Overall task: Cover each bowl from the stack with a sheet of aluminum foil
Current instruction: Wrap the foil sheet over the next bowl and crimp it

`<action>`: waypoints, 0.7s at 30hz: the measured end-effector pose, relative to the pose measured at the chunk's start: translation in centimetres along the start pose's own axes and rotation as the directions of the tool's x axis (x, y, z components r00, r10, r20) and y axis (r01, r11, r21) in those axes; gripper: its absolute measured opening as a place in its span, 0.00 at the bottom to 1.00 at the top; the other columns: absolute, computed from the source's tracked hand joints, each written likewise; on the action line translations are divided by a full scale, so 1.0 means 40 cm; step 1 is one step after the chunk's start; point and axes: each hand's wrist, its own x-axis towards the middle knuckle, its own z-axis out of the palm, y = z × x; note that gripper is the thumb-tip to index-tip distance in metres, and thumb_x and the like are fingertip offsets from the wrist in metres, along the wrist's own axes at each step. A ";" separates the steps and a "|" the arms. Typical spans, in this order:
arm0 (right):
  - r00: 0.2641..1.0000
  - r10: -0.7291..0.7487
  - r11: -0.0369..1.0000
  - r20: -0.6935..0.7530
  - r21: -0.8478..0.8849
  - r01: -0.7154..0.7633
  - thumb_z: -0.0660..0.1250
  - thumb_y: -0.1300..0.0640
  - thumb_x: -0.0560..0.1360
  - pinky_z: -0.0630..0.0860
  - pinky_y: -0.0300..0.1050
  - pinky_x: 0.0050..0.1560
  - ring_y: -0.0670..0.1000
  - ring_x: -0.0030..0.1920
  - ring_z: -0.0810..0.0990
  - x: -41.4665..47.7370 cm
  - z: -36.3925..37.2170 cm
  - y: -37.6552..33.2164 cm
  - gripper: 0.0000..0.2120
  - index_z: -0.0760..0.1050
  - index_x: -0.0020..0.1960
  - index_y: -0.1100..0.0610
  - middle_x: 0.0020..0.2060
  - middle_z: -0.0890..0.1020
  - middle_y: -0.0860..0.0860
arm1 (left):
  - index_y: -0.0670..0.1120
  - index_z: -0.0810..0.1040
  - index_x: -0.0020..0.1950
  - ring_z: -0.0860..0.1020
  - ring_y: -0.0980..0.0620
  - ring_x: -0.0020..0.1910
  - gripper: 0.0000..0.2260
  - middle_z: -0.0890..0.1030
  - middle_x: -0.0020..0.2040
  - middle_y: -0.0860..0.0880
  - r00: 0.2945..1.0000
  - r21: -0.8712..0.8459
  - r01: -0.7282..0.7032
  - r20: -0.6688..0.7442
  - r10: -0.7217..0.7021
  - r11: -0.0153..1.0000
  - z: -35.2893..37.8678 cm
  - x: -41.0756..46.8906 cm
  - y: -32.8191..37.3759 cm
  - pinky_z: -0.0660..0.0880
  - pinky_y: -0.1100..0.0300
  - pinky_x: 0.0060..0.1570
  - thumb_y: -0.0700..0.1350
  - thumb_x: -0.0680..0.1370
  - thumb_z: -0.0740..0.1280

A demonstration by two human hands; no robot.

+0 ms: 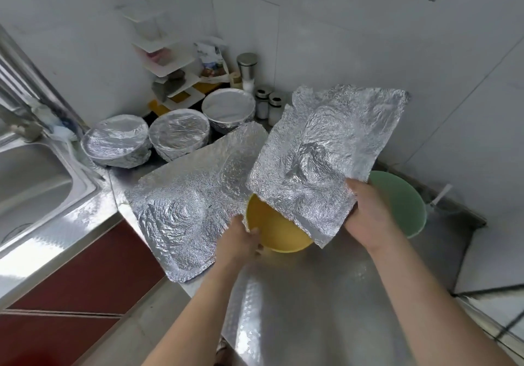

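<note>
A yellow bowl (279, 231) sits on the steel counter in front of me, tilted slightly, and my left hand (241, 238) grips its near left rim. My right hand (368, 218) holds a crinkled sheet of aluminum foil (326, 153) by its lower right edge, raised above the bowl and hiding the bowl's far side. A green bowl (402, 204) stands to the right, partly behind my right hand. Further foil sheets (187, 204) lie flat on the counter to the left. Three foil-covered bowls (117, 141) (178, 134) (228, 110) stand at the back.
A steel sink (31, 184) is at the left, with the counter edge (85, 235) above a red cabinet front. At the back corner are a white tiered shelf (167, 68), a steel canister (247, 68) and two shaker jars (268, 104). White tiled walls close in the back and right.
</note>
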 end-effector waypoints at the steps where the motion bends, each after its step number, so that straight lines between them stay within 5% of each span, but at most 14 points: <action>1: 1.000 -0.024 1.000 -0.003 -0.002 0.024 0.64 0.59 0.76 0.79 0.53 0.50 0.55 0.48 0.82 -0.003 0.004 -0.012 0.12 0.74 0.58 0.60 0.51 0.81 0.58 | 0.47 0.63 0.70 0.83 0.52 0.32 0.19 0.84 0.35 0.50 1.000 -0.008 -0.019 -0.016 0.019 1.000 0.002 0.001 0.005 0.80 0.55 0.44 0.46 0.80 0.60; 3: 0.988 -0.153 0.985 0.023 -0.074 0.154 0.63 0.56 0.76 0.79 0.51 0.51 0.53 0.53 0.82 -0.019 0.014 -0.035 0.13 0.77 0.59 0.54 0.54 0.82 0.55 | 0.47 0.68 0.64 0.83 0.53 0.31 0.14 0.83 0.31 0.51 0.996 0.006 -0.074 -0.057 0.075 0.997 -0.001 -0.005 0.012 0.81 0.52 0.45 0.45 0.79 0.60; 5: 0.907 -0.397 0.862 0.141 -0.282 0.421 0.59 0.53 0.76 0.75 0.46 0.60 0.49 0.60 0.79 -0.048 0.033 -0.057 0.14 0.77 0.58 0.41 0.59 0.81 0.48 | 0.48 0.68 0.60 0.83 0.52 0.31 0.11 0.83 0.30 0.50 0.992 0.006 -0.114 -0.058 0.114 0.993 -0.007 -0.012 0.010 0.81 0.50 0.44 0.43 0.77 0.61; 8: 0.678 -0.596 0.400 0.429 -0.574 0.715 0.57 0.60 0.80 0.69 0.36 0.61 0.43 0.64 0.72 -0.089 0.052 -0.053 0.20 0.71 0.69 0.43 0.66 0.75 0.43 | 0.50 0.66 0.60 0.83 0.50 0.30 0.12 0.83 0.32 0.48 0.994 -0.012 -0.112 0.001 0.112 0.994 -0.023 -0.030 -0.012 0.79 0.55 0.37 0.41 0.78 0.62; 11: 0.518 -0.551 -0.010 0.655 -0.626 0.780 0.53 0.70 0.74 0.65 0.49 0.69 0.53 0.71 0.67 -0.094 0.047 0.004 0.30 0.67 0.73 0.52 0.71 0.68 0.51 | 0.50 0.66 0.58 0.83 0.47 0.30 0.11 0.83 0.35 0.44 0.992 -0.078 -0.097 0.069 0.102 0.992 -0.034 -0.045 -0.046 0.75 0.59 0.29 0.38 0.79 0.62; 15: 0.583 -0.319 -0.191 0.747 -0.654 0.732 0.46 0.64 0.70 0.62 0.57 0.70 0.56 0.74 0.62 -0.107 0.027 0.100 0.34 0.63 0.75 0.51 0.74 0.64 0.54 | 0.43 0.76 0.50 0.83 0.47 0.36 0.05 0.84 0.42 0.41 0.991 -0.121 0.006 0.131 0.010 0.993 -0.048 -0.060 -0.108 0.76 0.58 0.34 0.38 0.80 0.61; 17: 0.634 -0.247 -0.234 0.733 -0.680 0.695 0.43 0.62 0.72 0.59 0.56 0.71 0.53 0.75 0.59 -0.108 0.010 0.143 0.33 0.60 0.75 0.48 0.75 0.61 0.51 | 0.38 0.77 0.54 0.83 0.45 0.42 0.06 0.82 0.50 0.40 0.996 -0.290 0.083 0.039 -0.074 0.954 -0.069 -0.056 -0.132 0.78 0.56 0.37 0.38 0.81 0.63; 19: 0.676 -0.185 -0.276 0.713 -0.698 0.661 0.40 0.62 0.73 0.54 0.55 0.72 0.52 0.76 0.57 -0.110 -0.007 0.180 0.33 0.59 0.76 0.46 0.76 0.60 0.50 | 0.40 0.76 0.56 0.81 0.41 0.47 0.13 0.80 0.51 0.41 0.981 -0.647 0.151 0.005 -0.194 0.747 -0.111 -0.062 -0.138 0.80 0.52 0.35 0.50 0.82 0.62; 21: 0.700 -0.136 -0.323 0.701 -0.699 0.638 0.40 0.62 0.73 0.50 0.54 0.71 0.52 0.76 0.58 -0.114 -0.021 0.203 0.33 0.59 0.75 0.44 0.76 0.61 0.50 | 0.44 0.76 0.61 0.80 0.43 0.46 0.25 0.80 0.50 0.43 0.963 -0.817 0.257 0.171 -0.209 0.517 -0.145 -0.070 -0.138 0.79 0.52 0.36 0.64 0.79 0.58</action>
